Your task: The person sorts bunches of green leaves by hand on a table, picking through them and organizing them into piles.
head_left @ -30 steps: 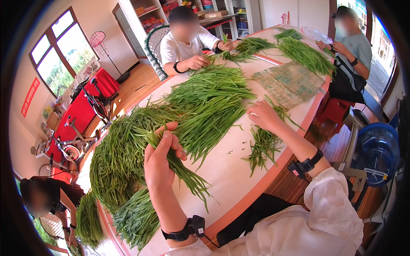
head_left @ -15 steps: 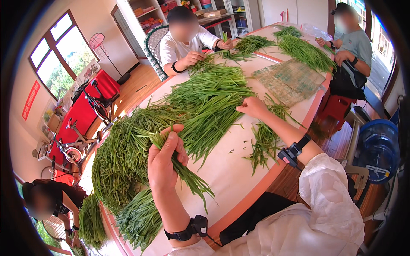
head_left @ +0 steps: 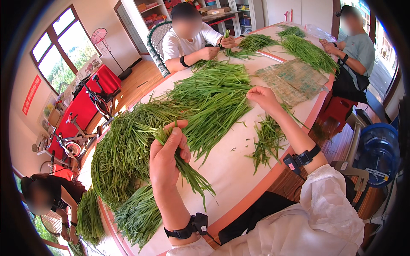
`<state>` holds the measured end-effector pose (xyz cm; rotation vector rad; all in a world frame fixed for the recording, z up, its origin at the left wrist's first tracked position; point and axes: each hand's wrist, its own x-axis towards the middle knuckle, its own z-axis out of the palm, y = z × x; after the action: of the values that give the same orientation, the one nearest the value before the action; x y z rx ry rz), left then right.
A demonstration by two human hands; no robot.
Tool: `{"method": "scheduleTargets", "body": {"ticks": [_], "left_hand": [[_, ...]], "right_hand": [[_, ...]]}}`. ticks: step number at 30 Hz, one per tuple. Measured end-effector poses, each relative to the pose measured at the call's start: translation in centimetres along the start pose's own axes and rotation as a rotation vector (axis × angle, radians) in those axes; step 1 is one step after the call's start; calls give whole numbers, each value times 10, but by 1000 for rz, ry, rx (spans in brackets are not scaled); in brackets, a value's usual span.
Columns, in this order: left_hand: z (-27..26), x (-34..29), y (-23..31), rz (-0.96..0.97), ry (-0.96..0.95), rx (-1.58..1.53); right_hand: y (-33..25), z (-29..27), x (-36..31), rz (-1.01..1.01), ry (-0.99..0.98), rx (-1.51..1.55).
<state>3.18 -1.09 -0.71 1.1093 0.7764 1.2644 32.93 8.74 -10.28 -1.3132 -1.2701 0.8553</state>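
My left hand [head_left: 166, 158] is closed round a small bunch of chives [head_left: 193, 177], whose leaf ends hang down to the right over the table. Beyond the pile's right edge my right hand [head_left: 262, 98] hovers with thumb and fingers pinched together; whether a thin leaf is between them I cannot make out. A big heap of chives [head_left: 124, 149] lies to the left of and behind my left hand. A brighter green pile of chives [head_left: 213, 98] spreads between my two hands. Loose scraps of leaves [head_left: 268, 138] lie below my right hand.
The white table [head_left: 226, 170] has a pink edge. A woven sack [head_left: 294, 81] lies flat at the right, with another chive pile [head_left: 307, 53] behind it. Three people work around the table with chives. A blue water bottle [head_left: 378, 147] stands off to the right.
My right hand has moved a little farther off and to the right, its fingers still pinched. The left hand keeps its bunch nearly in place. The person at right has raised their hands together.
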Motion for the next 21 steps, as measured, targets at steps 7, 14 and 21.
{"method": "scheduleTargets", "body": {"ticks": [7,14,21], "left_hand": [[3,3,-5,-24,-22,84],[5,0,-4,-63,-7,127],[9,-1,-9,-61,-11,146]], "right_hand": [[-61,16,-36,-301,-67,32],[-128,44,-73,-611,-152,-136],[-138,62,-80,-680,-232,-51]]}}
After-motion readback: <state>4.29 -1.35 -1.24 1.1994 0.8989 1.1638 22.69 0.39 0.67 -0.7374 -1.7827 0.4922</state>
